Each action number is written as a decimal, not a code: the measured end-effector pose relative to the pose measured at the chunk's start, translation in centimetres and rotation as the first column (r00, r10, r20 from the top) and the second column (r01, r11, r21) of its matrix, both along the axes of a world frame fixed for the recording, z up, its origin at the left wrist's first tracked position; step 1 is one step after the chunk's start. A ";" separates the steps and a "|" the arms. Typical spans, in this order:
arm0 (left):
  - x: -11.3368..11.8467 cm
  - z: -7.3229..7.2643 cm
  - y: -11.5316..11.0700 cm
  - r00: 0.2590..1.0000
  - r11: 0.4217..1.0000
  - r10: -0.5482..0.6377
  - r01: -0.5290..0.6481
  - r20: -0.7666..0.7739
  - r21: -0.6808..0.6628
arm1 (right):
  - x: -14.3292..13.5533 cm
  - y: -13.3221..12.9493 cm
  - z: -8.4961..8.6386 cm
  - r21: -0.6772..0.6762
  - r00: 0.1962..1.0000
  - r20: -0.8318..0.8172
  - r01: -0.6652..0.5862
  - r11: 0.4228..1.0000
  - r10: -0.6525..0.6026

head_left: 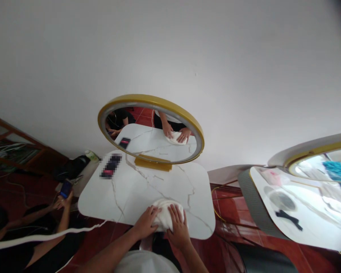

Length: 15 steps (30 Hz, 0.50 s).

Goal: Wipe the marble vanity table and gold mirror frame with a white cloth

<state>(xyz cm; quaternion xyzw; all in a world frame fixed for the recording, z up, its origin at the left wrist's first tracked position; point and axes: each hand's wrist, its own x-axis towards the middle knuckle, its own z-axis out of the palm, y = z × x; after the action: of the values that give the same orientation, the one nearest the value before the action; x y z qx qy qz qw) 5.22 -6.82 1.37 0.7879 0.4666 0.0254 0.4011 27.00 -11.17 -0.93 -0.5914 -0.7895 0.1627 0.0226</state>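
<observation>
A soft white bundle that looks like folded cloth point(161, 217) lies at the front edge of the white, marble-patterned table point(136, 193). My left hand point(146, 223) grips its left side, thumb low and fingers along the top. Spread across the right part of the cloth are the fingers of my right hand point(177, 225), which lies flat on it. Both hands and the bundle also appear in the oval gold-framed mirror point(151, 99) at the back of the table.
A pixelated dark object point(111, 166) lies at the table's back left. On the left, another person's hands hold a phone point(65, 188). A white cable point(45, 237) runs below. To the right stand a second mirror table point(275, 212), bearing a black bow-shaped item point(289, 220), and a black seat point(264, 259).
</observation>
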 end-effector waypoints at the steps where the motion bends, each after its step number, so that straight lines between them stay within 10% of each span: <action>1: -1.4 0.2 0.1 1.000 1.000 0.015 -0.015 0.006 0.010 | -1.3 0.3 0.1 -0.001 1.000 -0.005 -0.015 1.000 0.015; 9: -11.4 -0.8 -0.3 0.987 0.981 0.119 -0.100 -0.112 0.164 | -10.6 2.2 2.2 0.004 0.983 -0.039 -0.178 0.984 0.178; 15: -14.7 -2.4 -1.2 0.969 0.961 0.151 -0.098 -0.194 0.259 | -14.3 2.7 3.1 -0.049 0.983 -0.051 -0.179 0.983 0.176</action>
<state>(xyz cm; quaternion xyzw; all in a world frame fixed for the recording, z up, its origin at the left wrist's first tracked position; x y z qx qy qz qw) -9.48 -7.98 -0.98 0.7988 0.5488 0.0245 0.2452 12.75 -8.45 2.21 -0.5150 -0.8337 0.1989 0.0105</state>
